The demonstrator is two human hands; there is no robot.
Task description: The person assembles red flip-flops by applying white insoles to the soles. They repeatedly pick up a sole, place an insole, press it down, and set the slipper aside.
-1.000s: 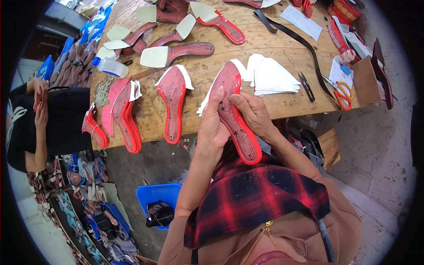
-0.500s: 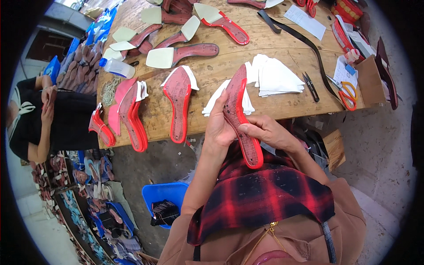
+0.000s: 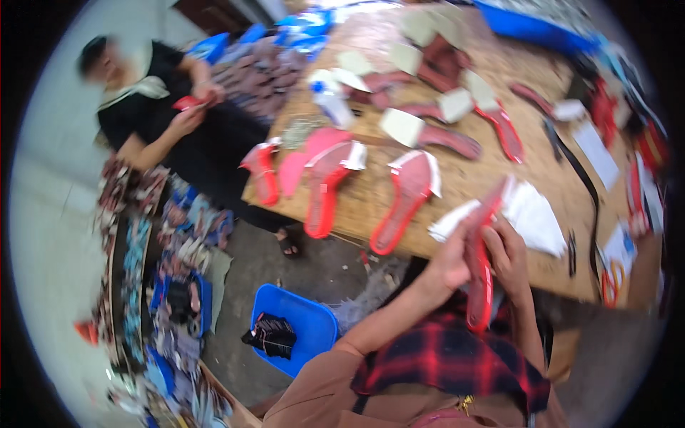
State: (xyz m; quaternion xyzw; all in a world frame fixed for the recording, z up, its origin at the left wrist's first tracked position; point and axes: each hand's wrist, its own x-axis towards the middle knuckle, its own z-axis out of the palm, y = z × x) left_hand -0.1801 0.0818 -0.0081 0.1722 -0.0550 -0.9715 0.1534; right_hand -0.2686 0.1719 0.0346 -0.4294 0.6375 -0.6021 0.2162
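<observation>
Both hands hold one red-edged shoe insole [image 3: 479, 285] in front of my apron, its narrow end toward me and its side turned partly edge-on. My left hand [image 3: 451, 255] grips it from the left. On the other side my right hand [image 3: 508, 258] has its fingers bent against the insole's edge. Beyond them lie white triangular fabric pieces [image 3: 536, 222], partly hidden by the insole and hand. Left of these, a single insole with white edging [image 3: 403, 203] rests on the table, then a stack of insoles [image 3: 325, 196] and a smaller tied bundle [image 3: 264, 177]. The picture is blurred.
Insoles with pale fronts [image 3: 448, 141] and a blue-capped bottle [image 3: 334, 107] lie farther back on the wooden table [image 3: 357, 227]. Thread snips [image 3: 571, 253], a black strap [image 3: 592, 207] and orange scissors [image 3: 612, 282] are right. A blue bin [image 3: 314, 328] stands below; a person [image 3: 164, 107] stands left.
The view has swung left, bringing more of the person and the bin into sight. The insole has turned more edge-on, and my right fingers have shifted up along it.
</observation>
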